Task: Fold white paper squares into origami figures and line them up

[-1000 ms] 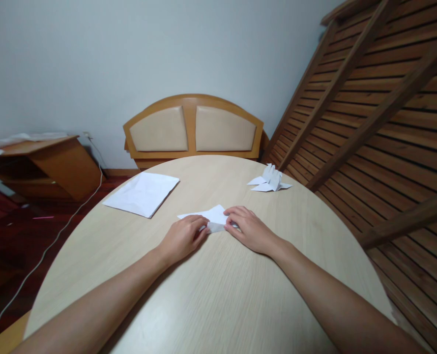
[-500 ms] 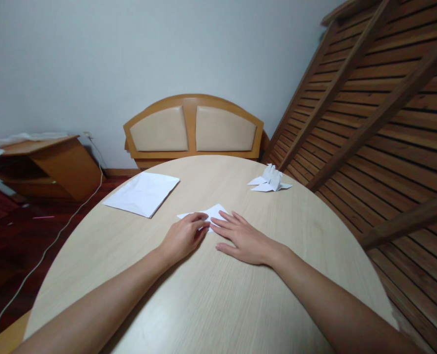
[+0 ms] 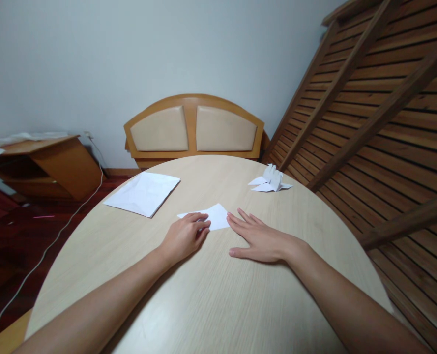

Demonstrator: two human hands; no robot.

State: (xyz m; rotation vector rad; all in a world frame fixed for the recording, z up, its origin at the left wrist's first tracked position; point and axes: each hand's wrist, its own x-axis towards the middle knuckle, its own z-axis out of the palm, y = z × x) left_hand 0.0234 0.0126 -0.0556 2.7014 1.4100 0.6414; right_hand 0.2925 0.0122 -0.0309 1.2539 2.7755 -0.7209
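Note:
A small folded sheet of white paper (image 3: 218, 217) lies flat near the middle of the round table. My left hand (image 3: 186, 236) is closed over its left part, with fingers bent down onto the paper and hiding some of it. To the right, my right hand (image 3: 261, 238) is open with fingers apart. Its longer fingertips are at the paper's right corner, and the thumb is spread toward me. Whether those fingertips press on the paper or just sit beside it, I cannot tell.
A stack of white paper (image 3: 142, 193) lies at the table's left. Several folded paper birds (image 3: 272, 179) sit at the back right. Behind the round table (image 3: 203, 295) stands a padded headboard (image 3: 192, 125); slatted wood (image 3: 398, 137) leans at the right.
My right hand has slid right across the folded paper to its right corner, uncovering more of it. My left hand and the paper stay in place.

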